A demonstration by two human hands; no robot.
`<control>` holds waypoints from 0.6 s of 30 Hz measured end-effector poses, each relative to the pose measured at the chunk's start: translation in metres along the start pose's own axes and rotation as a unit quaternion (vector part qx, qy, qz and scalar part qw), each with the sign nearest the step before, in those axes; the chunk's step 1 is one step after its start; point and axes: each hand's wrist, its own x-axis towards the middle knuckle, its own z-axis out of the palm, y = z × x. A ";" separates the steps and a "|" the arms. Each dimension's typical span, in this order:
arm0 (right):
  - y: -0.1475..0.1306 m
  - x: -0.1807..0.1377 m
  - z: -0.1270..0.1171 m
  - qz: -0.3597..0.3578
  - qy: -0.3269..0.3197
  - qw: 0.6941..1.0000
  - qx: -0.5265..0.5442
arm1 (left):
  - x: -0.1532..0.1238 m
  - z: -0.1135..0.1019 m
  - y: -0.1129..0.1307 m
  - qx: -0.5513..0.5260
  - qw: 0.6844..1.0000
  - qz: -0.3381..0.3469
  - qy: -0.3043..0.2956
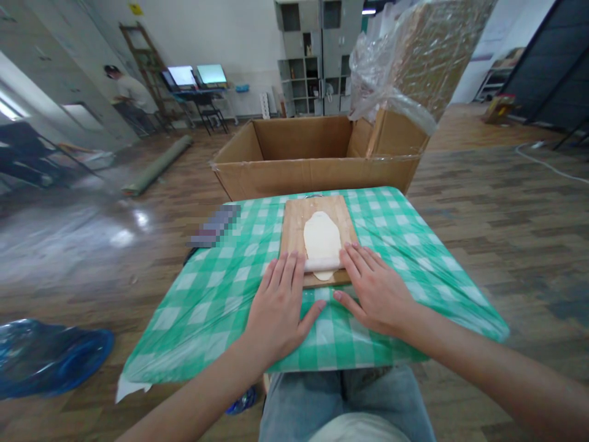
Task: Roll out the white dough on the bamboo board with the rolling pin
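Note:
A pale sheet of rolled-out dough [322, 234] lies lengthwise on a wooden cutting board [292, 221]. Across its near end rests a white rolling pin [322, 264], with a small flap of dough showing on my side of it. My left hand [278, 307] lies flat over the pin's left end, fingers stretched forward and thumb out to the side. Over the right end, my right hand [377, 291] is likewise flat with its fingers extended. Both palms face down, and neither hand is wrapped round the pin, whose ends are hidden beneath the fingers.
A green-and-white checked cloth [221, 307] covers the table, with a blurred-out flat object [215, 226] at its left edge. Behind stands a large cardboard box [313, 175]. Blue plastic [55, 356] and a rolled mat [159, 166] lie on the floor. A person [133, 92] is at the far left.

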 end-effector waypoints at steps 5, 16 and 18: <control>-0.005 -0.015 0.001 -0.013 0.011 1.000 0.010 | -0.012 -0.003 0.003 0.003 1.000 0.014 0.004; -0.011 -0.031 -0.003 -0.023 0.004 0.999 0.031 | -0.027 -0.009 0.003 -0.002 0.999 0.036 -0.006; -0.010 -0.027 -0.005 -0.021 0.013 0.999 0.040 | -0.021 -0.018 -0.002 -0.034 0.999 0.035 -0.010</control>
